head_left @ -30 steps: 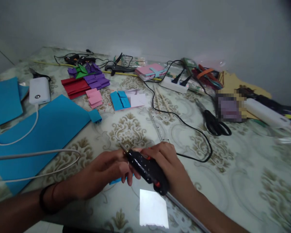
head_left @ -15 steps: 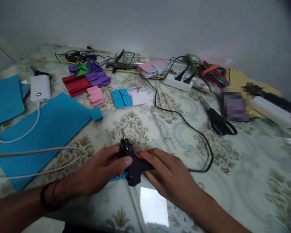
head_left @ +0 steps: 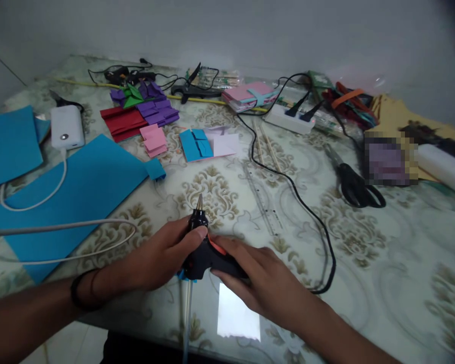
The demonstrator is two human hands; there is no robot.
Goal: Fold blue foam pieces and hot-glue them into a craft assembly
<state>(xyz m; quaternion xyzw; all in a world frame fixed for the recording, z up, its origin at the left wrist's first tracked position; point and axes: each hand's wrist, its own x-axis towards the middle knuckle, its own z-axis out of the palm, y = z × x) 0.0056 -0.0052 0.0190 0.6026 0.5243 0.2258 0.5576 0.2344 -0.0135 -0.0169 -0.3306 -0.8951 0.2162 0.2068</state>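
Observation:
A black glue gun with an orange trigger is held in both hands, its metal nozzle pointing away from me. My left hand wraps round its front body, thumb on top. My right hand grips the handle, fingers by the trigger. A clear glue stick sticks out of the gun's rear toward me. Bits of blue paper show under the gun beside my left hand; most of that piece is hidden.
Blue sheets and a white power bank lie left. Folded papers are behind. Black scissors, a clear ruler and a power strip lie to the right. The gun's black cord curves across the table.
The glue gun has turned, its nozzle now tilting slightly right and its rear shifting left, with the glue stick swinging left. Both hands have moved with it. The camera view has shifted slightly.

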